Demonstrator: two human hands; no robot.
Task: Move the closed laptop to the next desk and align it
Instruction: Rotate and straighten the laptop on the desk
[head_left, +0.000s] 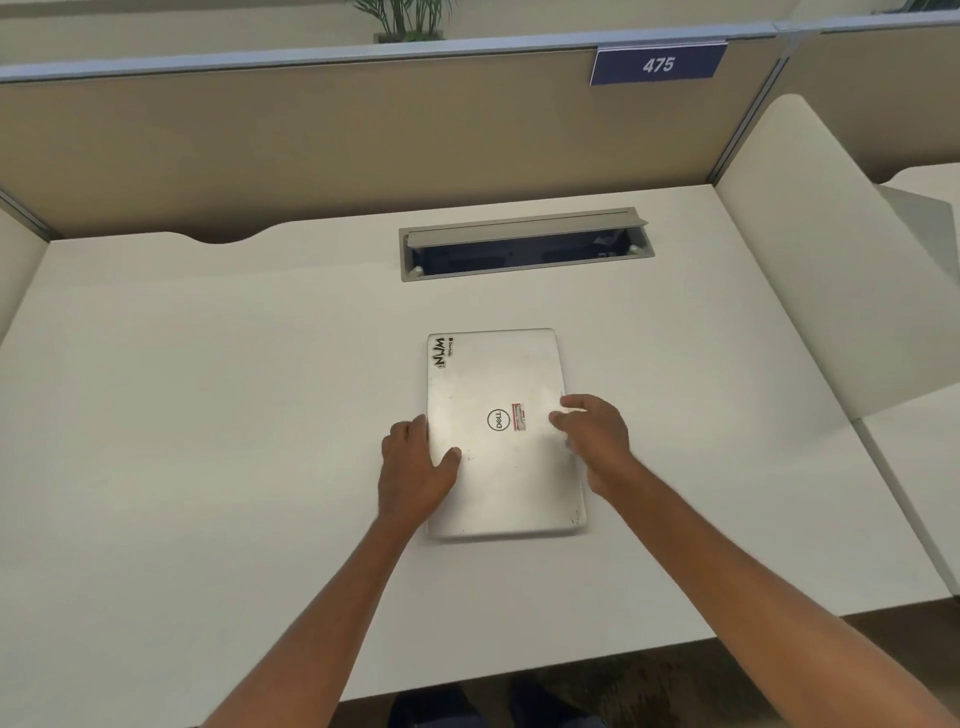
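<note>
In the head view, the closed laptop (501, 431) is lying flat on the white desk (208, 415), turned with a short edge toward the person, just in front of the open cable tray (524, 244). The left hand (415, 467) is gripping the left long edge, thumb on the lid and fingers curled down the side. The right hand (595, 441) is resting at the right edge, blurred, so I cannot tell whether it is gripping or loose. If the right side is not properly held, a lift is likely tipping the smooth lid out of the left grip, or dragging a corner toward the tray.
</note>
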